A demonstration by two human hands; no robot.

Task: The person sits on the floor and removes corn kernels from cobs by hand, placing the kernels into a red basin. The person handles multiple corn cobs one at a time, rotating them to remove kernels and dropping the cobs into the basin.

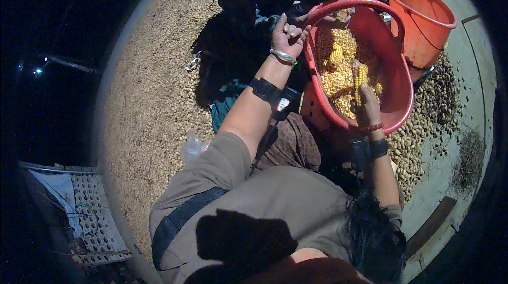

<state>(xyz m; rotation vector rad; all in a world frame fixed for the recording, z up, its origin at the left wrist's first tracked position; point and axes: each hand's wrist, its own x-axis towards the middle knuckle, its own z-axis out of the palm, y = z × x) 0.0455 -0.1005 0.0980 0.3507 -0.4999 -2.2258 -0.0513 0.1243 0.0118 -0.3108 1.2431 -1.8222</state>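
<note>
A red plastic tub [406,85] with a raised handle stands before me, holding loose yellow corn kernels [333,81]. My right hand [368,107] is inside its near side, gripping a yellow corn cob [361,77] that points away from me. Another yellow cob [336,54] lies on the kernels. My left hand [291,37] is raised just outside the tub's left rim. Its thumb and little finger stick out, the middle fingers are curled, and no object shows in it. A co-worker's hand [344,17] holds a partly seen cob over the tub's far side.
An orange bucket [420,34] stands beyond the tub at the right. Peanuts in shells [158,97] cover the ground on the left, with another heap [412,157] on the right. A clear plastic bag [192,149] lies at my left. A co-worker in dark clothing [242,38] sits opposite.
</note>
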